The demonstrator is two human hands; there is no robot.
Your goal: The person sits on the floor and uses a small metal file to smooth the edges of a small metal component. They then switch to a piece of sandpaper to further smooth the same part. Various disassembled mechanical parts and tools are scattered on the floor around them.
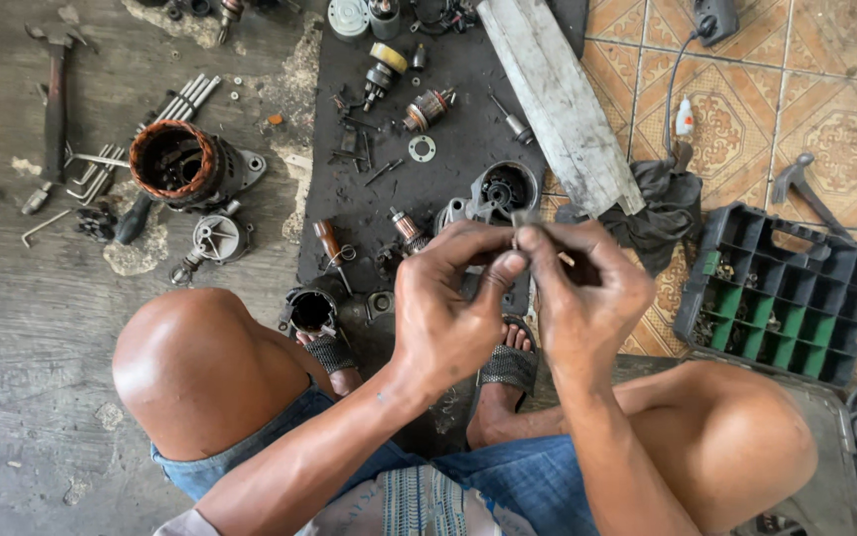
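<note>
Squatting on a workshop floor, a person holds both hands together at chest height, seen from above. The left hand (448,298) and the right hand (582,293) are both closed in a pinch on one small metal part (520,226), fingertips meeting around it; it is too small to name surely, perhaps a brush or clip from a motor. It sits in the air above the near edge of a black rubber mat (468,109) spread on the floor.

On the mat lie an armature (427,109), a washer (423,149), a round motor housing (503,189) just beyond the hands, and a wooden-handled screwdriver (329,241). Off the mat's left edge rests a copper-wound stator (178,164) beside a row of wrenches (185,99). Toward the right edge of the floor stands a dark compartment tray with green cells (781,298).

The work in hand looks like close fingertip adjustment or inspection of the small part. Any next move would likely call for a steady, fine grip so that it does not slip and drop among the loose pieces below.
</note>
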